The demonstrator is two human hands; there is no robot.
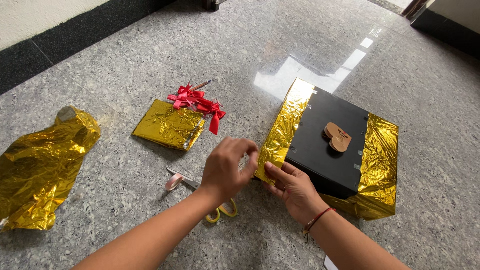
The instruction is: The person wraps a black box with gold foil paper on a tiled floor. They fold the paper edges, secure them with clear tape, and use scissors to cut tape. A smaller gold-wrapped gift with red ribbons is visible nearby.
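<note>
A black box [332,145] lies on the floor, partly wrapped in gold foil [282,127] along its left and right sides. On the lid rests a brown heart-shaped tag [337,136]. My left hand [230,167] pinches the near-left corner of the foil with its fingertips. Beside it, my right hand [295,189], with a red thread at the wrist, grips the same foil corner against the box, thumb laid on top.
Scissors with yellow handles [220,210] and a small tape roll [173,182] lie under my left forearm. Further back are a folded gold foil sheet [167,125], red ribbon bows [197,105] and a pen [200,85]. Crumpled gold foil [40,165] sits at far left on the grey stone floor.
</note>
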